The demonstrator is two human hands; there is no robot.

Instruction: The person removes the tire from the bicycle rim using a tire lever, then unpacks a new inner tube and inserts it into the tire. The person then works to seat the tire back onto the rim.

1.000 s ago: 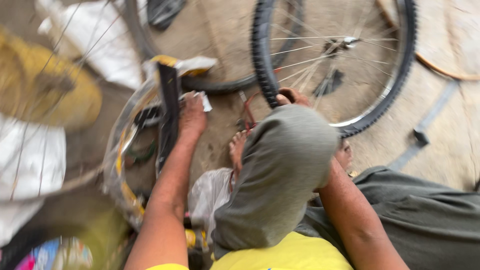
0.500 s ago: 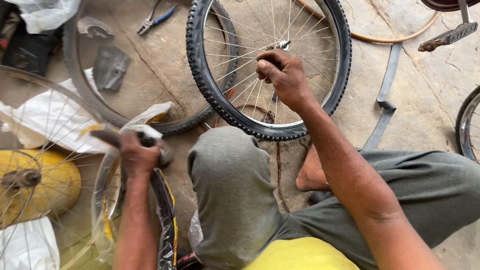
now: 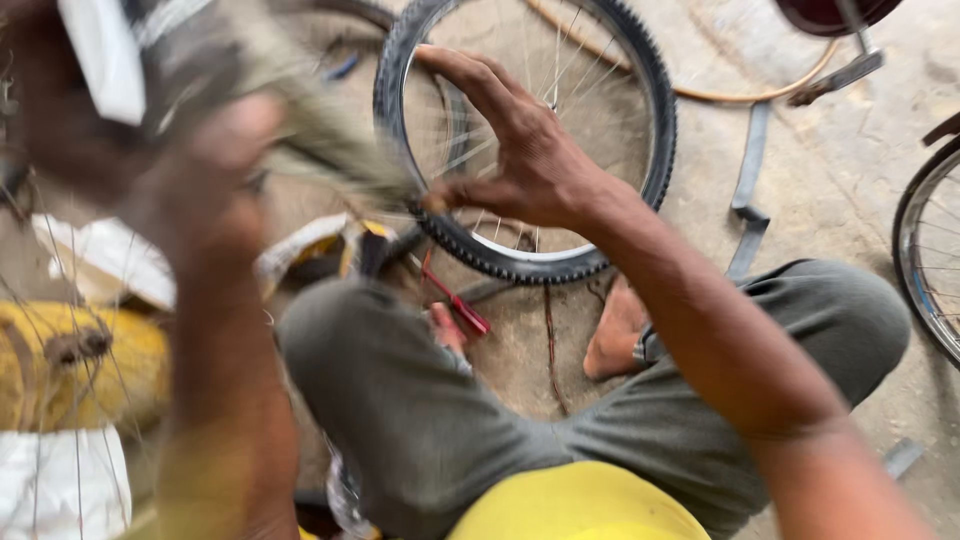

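Note:
My left hand (image 3: pixel 205 170) is raised at the upper left and badly motion-blurred. It seems closed on a loose dark tyre (image 3: pixel 160 60) with a white label. A pale blurred strip (image 3: pixel 330 150) runs from it across to my right hand (image 3: pixel 530 150). That hand's thumb and fingers pinch the strip's end just in front of a spoked wheel with a black knobbly tyre (image 3: pixel 660 130), which lies flat on the concrete floor. My grey-trousered knee (image 3: pixel 400 400) and bare foot (image 3: pixel 615 335) are below.
A red-handled tool (image 3: pixel 460 300) lies by my knee. A flat rubber strip (image 3: pixel 750 190) lies right of the wheel, with another wheel's rim (image 3: pixel 925 260) at the right edge. At the left are a yellow object behind spokes (image 3: pixel 60 370) and a white bag (image 3: pixel 60 490).
My left hand has swung up from low beside my knee towards the upper left, carrying the loose tyre. My right hand has slid from the wheel's top to its near left side.

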